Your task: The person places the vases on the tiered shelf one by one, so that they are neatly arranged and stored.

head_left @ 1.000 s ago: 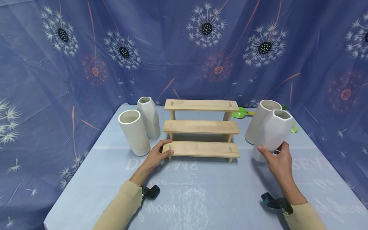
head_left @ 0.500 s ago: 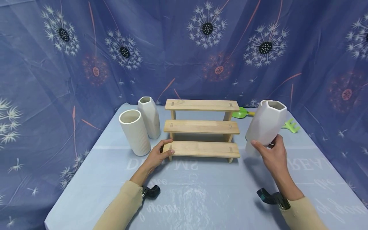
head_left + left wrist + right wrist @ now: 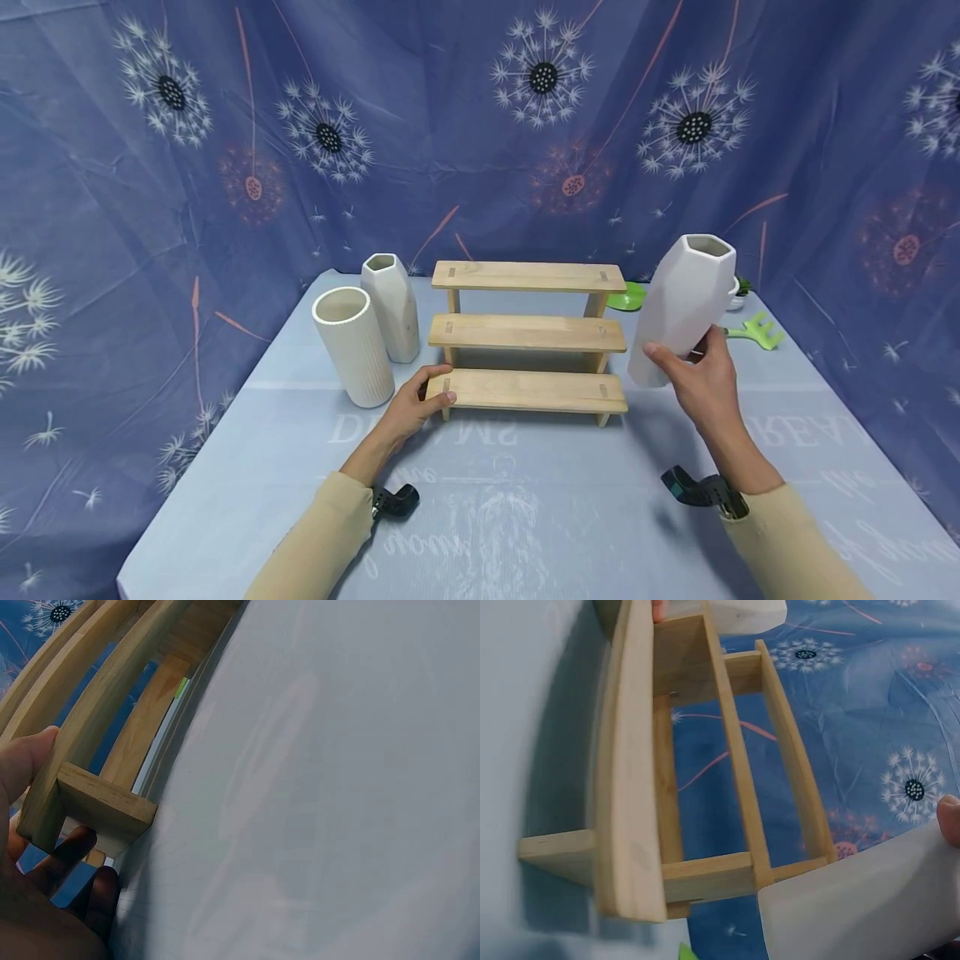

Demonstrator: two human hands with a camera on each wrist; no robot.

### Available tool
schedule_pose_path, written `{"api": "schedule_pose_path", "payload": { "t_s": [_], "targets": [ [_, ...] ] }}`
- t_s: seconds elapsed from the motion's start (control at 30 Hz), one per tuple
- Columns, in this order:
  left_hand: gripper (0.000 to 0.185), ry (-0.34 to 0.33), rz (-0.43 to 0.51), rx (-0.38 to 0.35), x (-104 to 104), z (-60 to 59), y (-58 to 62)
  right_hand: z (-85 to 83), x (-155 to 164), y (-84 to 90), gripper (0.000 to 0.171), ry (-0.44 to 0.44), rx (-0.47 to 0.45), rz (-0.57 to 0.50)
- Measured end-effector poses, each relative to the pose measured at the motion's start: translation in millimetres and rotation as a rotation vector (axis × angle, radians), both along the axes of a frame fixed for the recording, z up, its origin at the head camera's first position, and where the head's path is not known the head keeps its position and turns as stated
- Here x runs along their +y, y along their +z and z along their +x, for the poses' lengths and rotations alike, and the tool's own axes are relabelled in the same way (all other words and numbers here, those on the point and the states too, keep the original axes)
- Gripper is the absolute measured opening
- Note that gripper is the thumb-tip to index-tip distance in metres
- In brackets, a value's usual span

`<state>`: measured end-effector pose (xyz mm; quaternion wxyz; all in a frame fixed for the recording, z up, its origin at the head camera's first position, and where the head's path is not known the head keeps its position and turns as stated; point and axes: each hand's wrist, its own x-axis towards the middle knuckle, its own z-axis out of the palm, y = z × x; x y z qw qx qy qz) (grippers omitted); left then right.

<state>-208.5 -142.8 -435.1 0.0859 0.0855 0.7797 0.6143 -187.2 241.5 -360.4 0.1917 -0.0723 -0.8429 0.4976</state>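
Note:
My right hand grips a white faceted vase low on its body. The vase leans with its mouth up and to the right, beside the right end of a three-step wooden display stand. In the right wrist view, the base end of the vase overlaps the stand's end. My left hand holds the left end of the lowest step, thumb on top. Fingers reach beneath that step in the left wrist view. Another white vase behind the held one is almost wholly hidden.
On the left stand a ribbed white cylinder vase and a smaller faceted white vase. A green toy shovel, a green toy rake and a small potted plant lie at the back right. A patterned cloth hangs behind.
My right hand has raised the faceted vase and carried it left toward the stand, uncovering the green rake and covering the vase behind. My left hand keeps its hold.

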Motion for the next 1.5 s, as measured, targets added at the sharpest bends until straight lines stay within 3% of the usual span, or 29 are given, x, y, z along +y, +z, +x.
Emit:
{"api": "schedule_pose_path", "payload": {
  "t_s": [0.6, 0.97, 1.23, 1.5],
  "targets": [
    [0.052, 0.009, 0.007, -0.013, -0.5, 1.2, -1.7, -22.9, -12.3, 27.2, 0.083, 0.131, 0.08, -0.039],
    [0.054, 0.013, 0.005, -0.011, 0.3, 1.2, -1.0, -33.7, -18.9, 37.7, 0.084, 0.163, 0.052, -0.065],
    [0.053, 0.014, -0.005, -0.004, 0.3, 0.4, -0.2, -32.7, -27.0, 37.8, 0.082, 0.176, 0.056, -0.075],
    [0.053, 0.015, -0.006, -0.008, -0.1, -0.6, -0.7, -28.4, -35.7, 26.6, 0.08, 0.22, 0.051, -0.056]
  ]
}}
